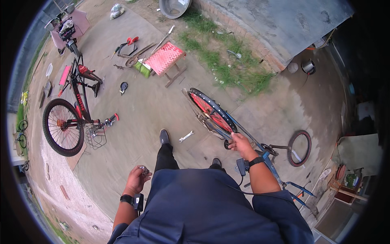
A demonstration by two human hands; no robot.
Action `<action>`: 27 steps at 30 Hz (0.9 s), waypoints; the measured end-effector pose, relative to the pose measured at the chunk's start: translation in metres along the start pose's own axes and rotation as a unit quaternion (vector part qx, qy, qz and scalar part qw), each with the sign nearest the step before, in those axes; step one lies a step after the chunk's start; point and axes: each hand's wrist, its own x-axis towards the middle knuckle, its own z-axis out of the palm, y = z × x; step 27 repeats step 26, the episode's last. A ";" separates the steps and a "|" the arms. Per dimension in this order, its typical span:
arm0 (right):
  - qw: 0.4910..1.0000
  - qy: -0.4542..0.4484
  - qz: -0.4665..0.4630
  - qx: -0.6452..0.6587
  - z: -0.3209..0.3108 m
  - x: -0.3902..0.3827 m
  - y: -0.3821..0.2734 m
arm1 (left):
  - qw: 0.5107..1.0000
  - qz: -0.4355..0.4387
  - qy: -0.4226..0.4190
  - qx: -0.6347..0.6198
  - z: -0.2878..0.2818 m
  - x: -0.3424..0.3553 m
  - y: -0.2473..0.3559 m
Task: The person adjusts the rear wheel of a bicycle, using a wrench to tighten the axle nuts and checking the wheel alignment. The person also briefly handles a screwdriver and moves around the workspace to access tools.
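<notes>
A blue bicycle frame (266, 159) stretches along the ground to my right, a red-spoked wheel (212, 109) at its far end. A black rim with a row of white dots runs round that wheel, and no tyre shows on it. My right hand (241, 145) is closed at the rim's near end, seemingly gripping it; the fingertips are partly hidden. My left hand (137, 179), held low in front of me, has its fingers curled round a small, dark metallic part (144, 170) whose kind I cannot make out. On the concrete between my feet lies a wrench (186, 136).
A loose tyre (291, 151) rests right of the frame. To the left stands a black-and-red bicycle (81, 97) with a wire basket (96, 138) beside it. Farther off are a red-and-white woven stool (164, 57), a green brush (141, 69), a tape-like tool (123, 87) and a metal basin (174, 9).
</notes>
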 end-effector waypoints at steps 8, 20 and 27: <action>0.971 0.138 0.094 0.169 0.079 0.044 -0.033 | 0.986 -0.011 -0.007 0.169 -0.028 0.098 0.205; 0.861 0.099 0.096 0.489 0.097 0.093 0.013 | 0.921 -0.070 -0.108 0.368 0.135 0.237 0.356; 0.783 0.157 0.063 0.599 0.130 0.097 0.013 | 0.847 -0.100 -0.207 0.479 0.236 0.296 0.397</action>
